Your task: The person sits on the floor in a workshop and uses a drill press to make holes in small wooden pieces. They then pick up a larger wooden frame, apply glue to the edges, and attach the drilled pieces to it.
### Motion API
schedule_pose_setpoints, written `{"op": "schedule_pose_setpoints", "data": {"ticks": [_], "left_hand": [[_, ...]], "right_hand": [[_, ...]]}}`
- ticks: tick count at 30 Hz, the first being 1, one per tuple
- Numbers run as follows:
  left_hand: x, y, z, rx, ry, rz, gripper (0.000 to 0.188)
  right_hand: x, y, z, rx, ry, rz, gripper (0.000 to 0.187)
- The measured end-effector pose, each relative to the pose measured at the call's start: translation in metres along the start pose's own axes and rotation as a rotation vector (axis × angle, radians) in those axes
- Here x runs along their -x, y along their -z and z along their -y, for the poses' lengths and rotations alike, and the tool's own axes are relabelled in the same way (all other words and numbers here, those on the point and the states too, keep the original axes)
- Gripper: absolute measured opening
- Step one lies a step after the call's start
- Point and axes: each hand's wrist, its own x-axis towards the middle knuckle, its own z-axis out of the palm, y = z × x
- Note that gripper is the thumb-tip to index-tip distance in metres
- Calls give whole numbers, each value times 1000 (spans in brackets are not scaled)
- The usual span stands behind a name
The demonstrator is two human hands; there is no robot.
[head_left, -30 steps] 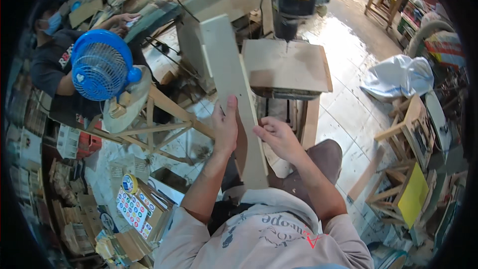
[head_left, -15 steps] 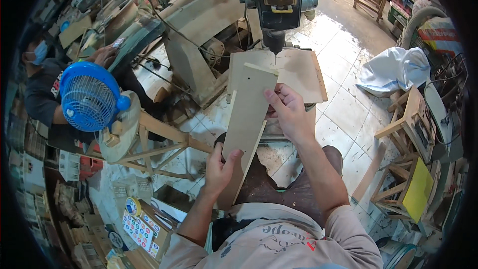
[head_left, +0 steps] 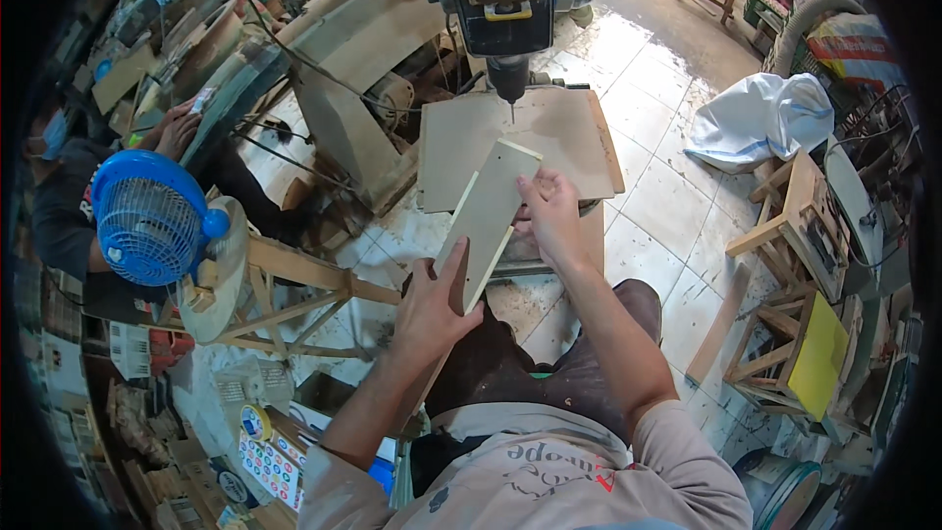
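Between my hands is a long, narrow wooden board (head_left: 493, 194), tilted, its far end over the front of the drill press table (head_left: 564, 132). A small dark hole shows near that far end. My left hand (head_left: 432, 299) wraps across the board's nearer part, with fingers over its face and the thumb by its right edge. Farther along, my right hand (head_left: 551, 214) grips the right edge, thumb on top and other fingers partly hidden. Beyond the board's end, the thin drill bit (head_left: 512, 114) hangs below the chuck (head_left: 509, 77), apart from the wood.
The drill press head (head_left: 505, 0) carries a red switch. At left, a blue fan (head_left: 152, 216) stands on a round-topped wooden stool (head_left: 235, 255), near a masked person (head_left: 64, 177). On the right are a white sack (head_left: 760, 123) and small wooden stools (head_left: 795, 358).
My left hand has shifted from the board's left edge to lie across its face. The board's far end sits lower in the view, farther from the drill bit. The whole view has shifted slightly.
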Motion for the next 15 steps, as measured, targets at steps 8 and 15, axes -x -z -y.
{"op": "schedule_pose_setpoints", "data": {"ticks": [8,15], "left_hand": [[-42,27,16,-69,-76,82,88],[-78,38,22,-129,-147,123,89]], "right_hand": [[-15,24,24,1009,428,12,37],[-92,58,138,808,606,-346,35]]}}
